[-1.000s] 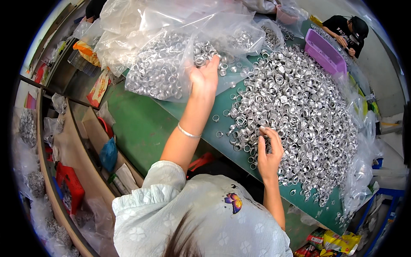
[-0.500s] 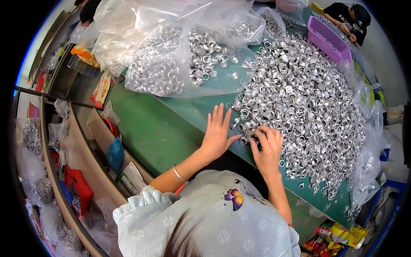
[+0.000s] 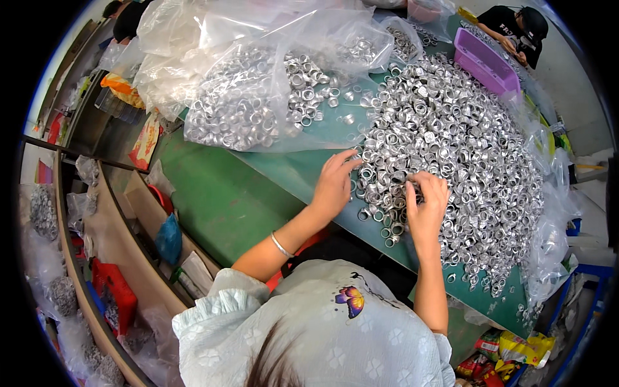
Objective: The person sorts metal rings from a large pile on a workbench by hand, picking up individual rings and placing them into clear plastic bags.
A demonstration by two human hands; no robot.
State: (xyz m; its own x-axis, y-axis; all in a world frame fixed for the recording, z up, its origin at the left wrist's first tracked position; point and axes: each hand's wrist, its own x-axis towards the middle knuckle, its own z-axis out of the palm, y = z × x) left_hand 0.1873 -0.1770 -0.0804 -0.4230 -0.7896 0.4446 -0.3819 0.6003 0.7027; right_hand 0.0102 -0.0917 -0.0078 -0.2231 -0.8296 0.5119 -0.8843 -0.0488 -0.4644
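A large heap of silver metal rings (image 3: pixel 464 135) lies on the green tabletop. My left hand (image 3: pixel 334 184) rests against the heap's left edge, its fingers stretched toward the rings and the thumb apart from them. Further right, my right hand (image 3: pixel 427 208) reaches into the near side of the heap with bent fingers. Its thumb and index finger come close together at the rings, and whatever lies between their tips is too small to make out. A few rings sit loose between the two hands, near the table's edge.
Clear plastic bags of rings (image 3: pixel 238 97) cover the table's far left. A purple basket (image 3: pixel 487 61) stands behind the heap, near another person (image 3: pixel 516 32). Shelves with bags and a red bin (image 3: pixel 114 293) line the left. Colourful packets (image 3: pixel 516 351) lie at lower right.
My right hand has moved right and slightly up, deeper into the heap. My left hand has turned its fingers rightward onto the heap's edge. Some rings have shifted toward the table edge.
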